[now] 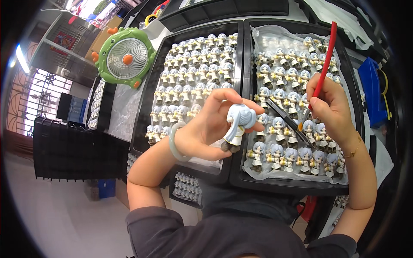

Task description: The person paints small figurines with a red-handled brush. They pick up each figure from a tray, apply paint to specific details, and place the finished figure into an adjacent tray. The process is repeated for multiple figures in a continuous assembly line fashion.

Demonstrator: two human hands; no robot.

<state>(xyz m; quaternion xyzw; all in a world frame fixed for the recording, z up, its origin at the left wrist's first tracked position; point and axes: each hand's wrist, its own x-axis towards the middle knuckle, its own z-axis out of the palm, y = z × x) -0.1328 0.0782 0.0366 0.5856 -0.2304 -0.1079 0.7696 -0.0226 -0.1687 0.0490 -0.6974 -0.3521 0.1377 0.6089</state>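
My left hand (211,124) is closed round a small figurine (241,121) with pale blue hair, a white robe and dark feet, its back turned toward me. In my right hand (329,105) is a slim paintbrush (325,64) with a red handle. Its orange-brown bristles point down at a narrow black bar-shaped object (287,119), whose kind I cannot make out. That bar lies slanted over rows of like figurines (293,99) in the plastic-lined right tray (297,185). Whether the bristles touch the bar is unclear.
Left of it, a second black tray (146,124) holds several rows of figurines. A green animal-shaped fan (127,59) stands at the far left. Blue bins (373,92) are on the right. More figurines (186,187) sit in a lower tray by my left elbow.
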